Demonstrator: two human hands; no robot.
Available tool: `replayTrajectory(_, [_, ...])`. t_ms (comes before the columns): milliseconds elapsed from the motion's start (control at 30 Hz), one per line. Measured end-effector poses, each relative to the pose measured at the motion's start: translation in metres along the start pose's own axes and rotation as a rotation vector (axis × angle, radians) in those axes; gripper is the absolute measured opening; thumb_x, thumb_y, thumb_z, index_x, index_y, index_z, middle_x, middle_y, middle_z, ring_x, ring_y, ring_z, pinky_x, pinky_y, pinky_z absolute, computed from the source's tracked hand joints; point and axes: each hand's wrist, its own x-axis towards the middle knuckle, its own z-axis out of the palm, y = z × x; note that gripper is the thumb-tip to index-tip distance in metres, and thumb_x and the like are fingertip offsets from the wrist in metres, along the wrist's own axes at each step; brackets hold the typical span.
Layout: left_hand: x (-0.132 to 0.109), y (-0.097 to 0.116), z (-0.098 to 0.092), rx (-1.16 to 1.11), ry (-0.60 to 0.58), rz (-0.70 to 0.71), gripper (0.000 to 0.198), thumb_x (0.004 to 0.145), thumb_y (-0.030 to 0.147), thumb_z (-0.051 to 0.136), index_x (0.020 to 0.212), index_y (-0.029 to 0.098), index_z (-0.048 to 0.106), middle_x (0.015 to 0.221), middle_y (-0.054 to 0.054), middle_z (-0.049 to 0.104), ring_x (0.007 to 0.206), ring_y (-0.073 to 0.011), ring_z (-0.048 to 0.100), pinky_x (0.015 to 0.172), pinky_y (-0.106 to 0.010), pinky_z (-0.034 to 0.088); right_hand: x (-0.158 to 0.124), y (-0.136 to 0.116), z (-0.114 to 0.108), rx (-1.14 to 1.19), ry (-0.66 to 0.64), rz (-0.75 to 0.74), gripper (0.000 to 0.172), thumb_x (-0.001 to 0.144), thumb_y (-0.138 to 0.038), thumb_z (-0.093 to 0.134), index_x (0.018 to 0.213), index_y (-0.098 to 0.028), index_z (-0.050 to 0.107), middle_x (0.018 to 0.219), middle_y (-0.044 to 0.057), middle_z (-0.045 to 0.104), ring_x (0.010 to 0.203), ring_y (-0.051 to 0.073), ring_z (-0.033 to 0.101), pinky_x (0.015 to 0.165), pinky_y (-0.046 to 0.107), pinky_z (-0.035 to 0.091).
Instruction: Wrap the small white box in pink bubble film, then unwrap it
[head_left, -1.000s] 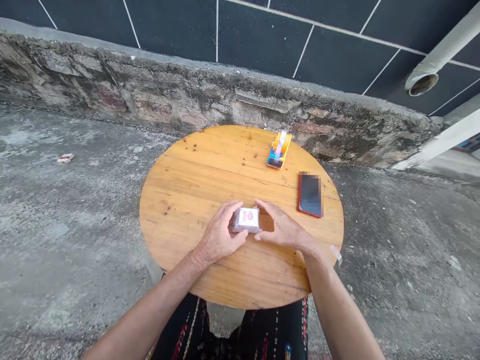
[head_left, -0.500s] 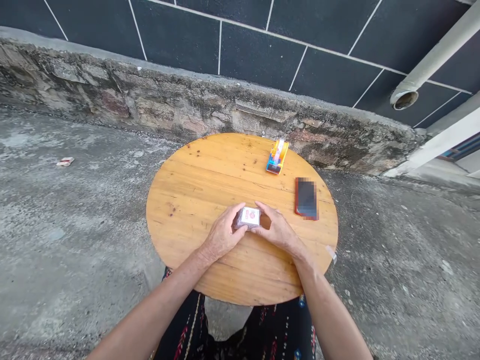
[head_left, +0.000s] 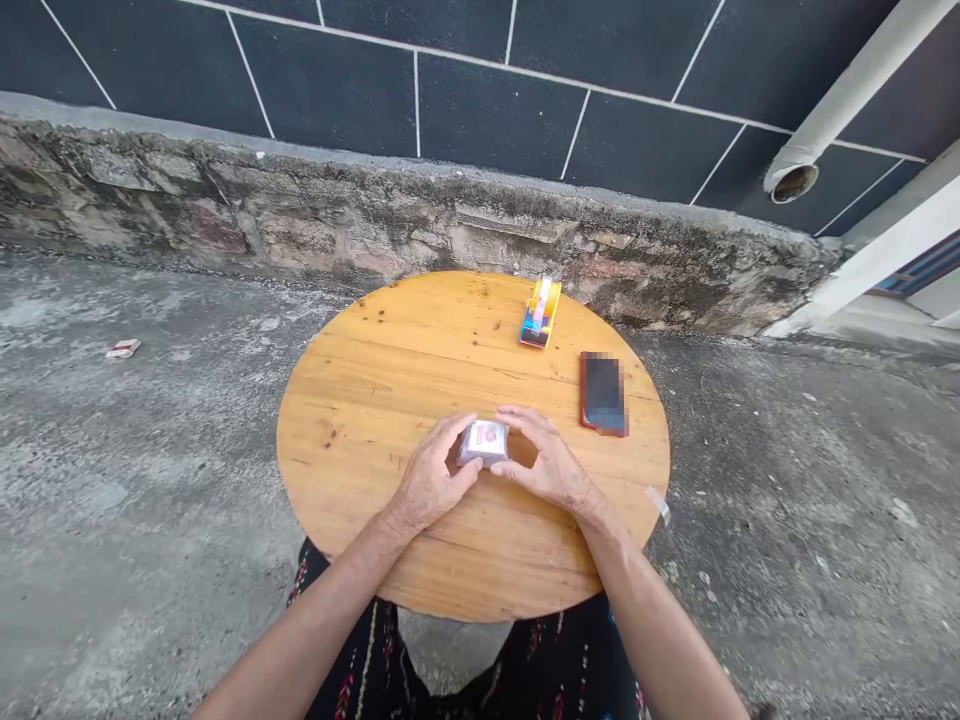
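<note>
A small packet [head_left: 484, 438], boxy and wrapped in clear plastic, has a white top with red print. It sits low over the round wooden table [head_left: 352, 400], between my two hands. My left hand [head_left: 435, 475] grips its left side, thumb at the near edge and fingers at the far left corner. On the other side, my right hand [head_left: 547, 462] curves around the right end, with its thumb at the near corner and its fingertips at the far corner. Whether the packet's underside touches the wood cannot be made out.
A yellow and blue tape dispenser [head_left: 540, 312] stands at the table's far side. A phone in a red case [head_left: 604, 393] lies to the right. A strip of clear tape [head_left: 658, 505] hangs at the right edge. A stone wall base [head_left: 337, 220] runs behind the table.
The whole view has shifted slightly. Both hands keep about the same hold on the packet, and nothing on the table has visibly moved.
</note>
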Motion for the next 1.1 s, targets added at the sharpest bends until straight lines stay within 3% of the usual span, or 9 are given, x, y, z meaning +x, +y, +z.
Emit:
replayTrajectory(733, [0.0,0.0,0.0,0.026,0.007,-0.031,0.053,0.078,0.017,0.062,0.129,0.021,0.048,0.129,-0.008,0.056,0.119,-0.0229,0.054,0.104,-0.041,0.044,-0.001,-0.002,-0.003,-0.048,-0.027,0.054,0.061,0.077,-0.052,0.069,0.13,-0.028,0.05,0.14,0.009,0.049,0.131,0.028,0.044,0.108,0.051,0.03])
replayTrajectory(933, [-0.002,0.0,-0.001,0.055,-0.005,-0.018,0.061,0.075,0.019,0.063,0.133,0.019,0.043,0.133,-0.011,0.052,0.124,-0.0255,0.05,0.106,-0.044,0.042,-0.005,0.007,-0.009,-0.019,-0.127,0.129,0.091,0.072,-0.053,0.073,0.147,-0.027,0.028,0.147,0.012,0.041,0.135,0.03,0.038,0.109,0.052,0.03])
replayTrajectory(1100, [-0.003,0.0,0.0,0.087,-0.018,-0.091,0.07,0.075,0.023,0.064,0.139,0.019,0.036,0.136,-0.013,0.051,0.125,-0.0275,0.05,0.106,-0.047,0.041,-0.006,0.006,-0.007,-0.022,-0.183,0.171,0.101,0.069,-0.044,0.076,0.15,-0.027,0.019,0.14,0.012,0.049,0.129,0.03,0.044,0.108,0.053,0.029])
